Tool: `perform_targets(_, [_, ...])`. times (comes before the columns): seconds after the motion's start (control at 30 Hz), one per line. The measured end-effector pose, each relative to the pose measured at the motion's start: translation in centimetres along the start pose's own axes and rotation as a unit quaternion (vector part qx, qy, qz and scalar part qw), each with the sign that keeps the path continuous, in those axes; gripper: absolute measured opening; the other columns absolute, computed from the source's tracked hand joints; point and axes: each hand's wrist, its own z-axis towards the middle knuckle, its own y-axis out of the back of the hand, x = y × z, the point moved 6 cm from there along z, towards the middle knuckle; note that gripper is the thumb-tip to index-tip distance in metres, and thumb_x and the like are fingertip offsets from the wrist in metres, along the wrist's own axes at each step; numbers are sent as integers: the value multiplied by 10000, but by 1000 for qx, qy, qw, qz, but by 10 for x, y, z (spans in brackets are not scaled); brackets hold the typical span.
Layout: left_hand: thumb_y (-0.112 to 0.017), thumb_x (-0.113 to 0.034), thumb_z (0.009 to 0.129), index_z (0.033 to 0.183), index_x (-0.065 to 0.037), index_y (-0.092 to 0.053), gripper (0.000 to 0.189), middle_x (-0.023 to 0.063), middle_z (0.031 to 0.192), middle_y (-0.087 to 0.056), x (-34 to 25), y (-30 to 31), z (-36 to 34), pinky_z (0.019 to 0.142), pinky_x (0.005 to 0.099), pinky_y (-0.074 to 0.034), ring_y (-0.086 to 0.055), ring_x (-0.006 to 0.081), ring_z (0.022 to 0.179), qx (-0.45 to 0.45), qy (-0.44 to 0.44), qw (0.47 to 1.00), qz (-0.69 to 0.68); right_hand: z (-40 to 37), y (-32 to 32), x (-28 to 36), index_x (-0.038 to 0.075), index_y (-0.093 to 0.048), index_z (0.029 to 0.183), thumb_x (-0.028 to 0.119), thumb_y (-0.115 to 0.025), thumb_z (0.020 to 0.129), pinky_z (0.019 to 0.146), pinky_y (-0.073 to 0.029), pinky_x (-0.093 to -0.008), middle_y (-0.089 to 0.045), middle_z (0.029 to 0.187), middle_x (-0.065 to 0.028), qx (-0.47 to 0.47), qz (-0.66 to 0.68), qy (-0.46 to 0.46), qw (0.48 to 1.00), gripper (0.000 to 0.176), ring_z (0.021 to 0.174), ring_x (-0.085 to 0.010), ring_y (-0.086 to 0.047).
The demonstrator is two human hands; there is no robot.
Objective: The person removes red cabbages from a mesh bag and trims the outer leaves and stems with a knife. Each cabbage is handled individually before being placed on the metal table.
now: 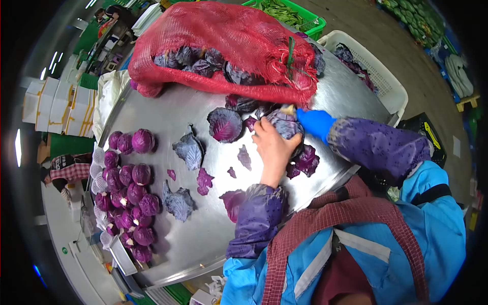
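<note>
My bare left hand (274, 151) is closed round a red cabbage (285, 123) with dull purple-grey outer leaves, steadying it on the metal table. The cabbage's pale stem end faces away from me. At that end is my right hand (315, 125) in a blue glove, its fingers drawn together; whatever they hold is hidden. Loose outer leaves lie around, among them a cupped leaf (225, 125), a grey-purple leaf (189, 151) and torn dark pieces (306, 160) beside the cabbage.
A red mesh sack (213, 40) of cabbages lies across the table's far side. Trimmed cabbages (133, 193) are gathered at the left. Beyond the right edge stand a white crate (389, 84) with leaves and a green crate (316, 29). A person (68, 170) works at far left.
</note>
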Motion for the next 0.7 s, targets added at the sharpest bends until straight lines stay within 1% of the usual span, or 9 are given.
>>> perform_targets(0.03, [-790, -251, 547, 1219, 85, -344, 874, 250, 1196, -382, -13, 1, -10, 853, 484, -413, -399, 431, 1053, 10, -46, 998, 35, 1, -20, -15, 26, -441, 1149, 259, -341, 915, 697, -475, -492, -607, 910, -242, 116, 68, -79, 988, 345, 801, -402, -603])
perform_targets(0.17, [-801, -221, 528, 1258, 58, -305, 926, 237, 1255, -352, 5, 12, -43, 991, 450, -321, -356, 392, 1151, -42, -109, 991, -69, -15, -19, -27, 17, -439, 1145, 233, -381, 877, 689, -468, -489, -607, 869, -253, 38, -15, -5, 999, 348, 801, -396, -605])
perform_targets(0.27, [-807, -210, 542, 1305, 19, -253, 970, 218, 1294, -326, 59, 23, -57, 1046, 418, -280, -324, 349, 1231, 56, -48, 982, -177, -21, -30, -72, 36, -533, 1049, 194, -450, 826, 687, -463, -481, -615, 865, -229, 83, -77, 21, 993, 286, 798, -403, -599])
perform_targets(0.3, [-818, -199, 542, 1328, -3, -231, 1000, 209, 1327, -294, 70, 21, -64, 1059, 411, -263, -301, 345, 1254, 79, -20, 968, -238, -20, -29, -111, 48, -560, 990, 182, -462, 811, 631, -460, -449, -621, 802, -205, -50, 76, -17, 996, 244, 722, -363, -611])
perform_targets(0.4, [-802, -151, 550, 1371, -29, -190, 1032, 178, 1343, -265, 76, 15, -70, 1050, 378, -288, -337, 293, 1236, 76, -18, 965, -250, -25, 18, -189, 56, -554, 1025, 212, -483, 861, 598, -450, -412, -610, 727, -162, -76, 67, -127, 987, 238, 658, -291, -592])
perform_targets(0.47, [-793, -209, 574, 1376, -35, -192, 1018, 194, 1341, -263, 67, 16, -64, 1067, 392, -249, -299, 312, 1258, 78, -36, 973, -214, -48, 57, -183, 97, -523, 1162, 309, -489, 920, 585, -414, -321, -506, 681, -44, -323, 44, -59, 944, 323, 622, -148, -489])
perform_targets(0.57, [-778, -265, 603, 1372, -33, -205, 987, 208, 1336, -265, 46, 17, -51, 1059, 402, -253, -295, 326, 1257, 101, -17, 972, -210, -80, 83, -93, 99, -483, 1242, 342, -484, 909, 789, -458, -407, -597, 1024, -226, -204, 152, -66, 965, 412, 936, -343, -584])
perform_targets(0.63, [-770, -292, 616, 1365, -30, -221, 965, 214, 1335, -265, 34, 11, -41, 1047, 407, -268, -302, 330, 1251, 107, 7, 972, -208, -97, 75, -15, 160, -475, 1268, 277, -480, 912, 803, -465, -390, -605, 1041, -191, 4, 277, -41, 960, 375, 926, -335, -587])
perform_targets(0.7, [-757, -331, 638, 1334, -20, -276, 901, 227, 1312, -288, 32, 2, -33, 1016, 407, -298, -328, 331, 1223, 65, 80, 973, -209, -86, 57, 23, 202, -465, 1289, 217, -484, 905, 780, -474, -370, -590, 1009, -127, -118, 233, 153, 953, 384, 881, -291, -593])
